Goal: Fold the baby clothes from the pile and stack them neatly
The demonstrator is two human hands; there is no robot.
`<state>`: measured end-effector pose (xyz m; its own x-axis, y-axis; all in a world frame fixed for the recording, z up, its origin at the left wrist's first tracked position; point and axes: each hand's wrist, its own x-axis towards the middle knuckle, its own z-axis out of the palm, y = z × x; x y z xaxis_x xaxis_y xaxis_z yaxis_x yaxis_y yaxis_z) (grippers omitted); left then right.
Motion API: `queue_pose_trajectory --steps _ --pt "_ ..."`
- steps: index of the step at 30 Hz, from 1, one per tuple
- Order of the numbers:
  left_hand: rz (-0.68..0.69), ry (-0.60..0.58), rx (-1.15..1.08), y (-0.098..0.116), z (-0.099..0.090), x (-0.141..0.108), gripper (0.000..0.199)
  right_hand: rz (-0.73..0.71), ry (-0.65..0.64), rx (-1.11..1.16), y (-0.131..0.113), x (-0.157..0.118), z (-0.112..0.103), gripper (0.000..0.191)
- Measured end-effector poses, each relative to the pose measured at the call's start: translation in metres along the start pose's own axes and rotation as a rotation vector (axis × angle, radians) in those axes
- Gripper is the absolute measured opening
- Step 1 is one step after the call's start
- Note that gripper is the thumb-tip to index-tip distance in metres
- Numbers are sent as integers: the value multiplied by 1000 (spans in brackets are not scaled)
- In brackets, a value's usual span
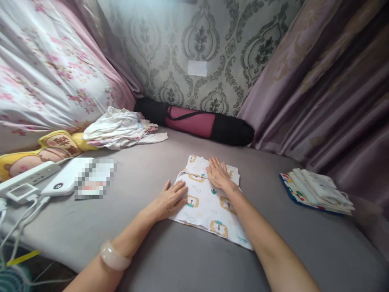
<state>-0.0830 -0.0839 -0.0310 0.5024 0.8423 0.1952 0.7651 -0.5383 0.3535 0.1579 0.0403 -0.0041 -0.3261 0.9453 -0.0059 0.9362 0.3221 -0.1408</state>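
Observation:
A white cloth with printed lion faces and green leaves [203,202] lies partly folded on the grey bed surface; its far part looks doubled over. My left hand [172,199] rests on its left edge, fingers apart and pointing toward the middle. Farther up, my right hand [218,173] presses flat on the folded far part, fingers stretched out. Neither hand grips the fabric. What kind of cloth item it is, I cannot tell. A pale bangle [114,256] circles my left wrist.
Folded cloths [319,188] are stacked at the right. Crumpled clothes [120,127] and a yellow cushion [57,142] lie at the left, near a power strip [30,176] and a white power bank [68,176] with cables. A long black and maroon bag [194,121] lies along the wall.

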Motion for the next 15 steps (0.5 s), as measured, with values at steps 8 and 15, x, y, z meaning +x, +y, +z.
queue_pose_trajectory --steps 8,15 --pt "5 -3 -25 5 -8 -2 38 -55 -187 28 -37 21 11 61" --pt "24 35 -78 -1 -9 -4 36 -81 -28 31 -65 43 6 61"
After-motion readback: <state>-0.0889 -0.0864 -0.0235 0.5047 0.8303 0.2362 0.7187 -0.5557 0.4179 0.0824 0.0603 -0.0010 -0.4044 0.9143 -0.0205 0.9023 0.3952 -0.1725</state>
